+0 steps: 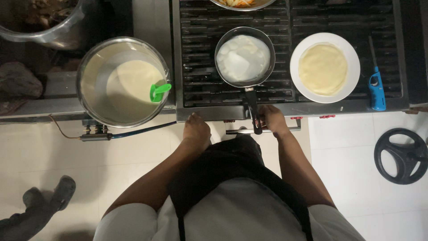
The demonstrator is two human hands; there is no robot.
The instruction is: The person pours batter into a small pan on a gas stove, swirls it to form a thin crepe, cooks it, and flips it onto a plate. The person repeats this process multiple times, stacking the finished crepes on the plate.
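- The small black frying pan [244,57] sits on the dark stove grate [200,67], near the front edge, centre of view. A thin pale layer of batter, bubbled in places, covers its base.
- The pan's black handle [253,109] points straight back toward you, past the stove's front rail.
- Your right hand [271,119] is at the end of that handle, fingers curled closed around it.
- Your left hand [196,131] rests on the stove's front edge, left of the handle and apart from it. Fingers are bent down over the edge; holding nothing that can be seen.
- Right of the pan, on the grate: a white plate [298,80] carrying a flat, round, pale yellow crepe [323,68].
- Further right, at the stove's edge: a blue stick lighter [376,91], lying lengthwise.
- Left of the stove: a large steel pot [89,67] part-filled with cream-coloured batter, a green ladle handle [159,91] hooked on its right rim.
- Top edge, behind the pan: the rim of another pan [243,4], mostly cut off.
- Floor, lower right: a black wheel-shaped object [400,156].
- Lower left: another person's dark shoes [53,194].
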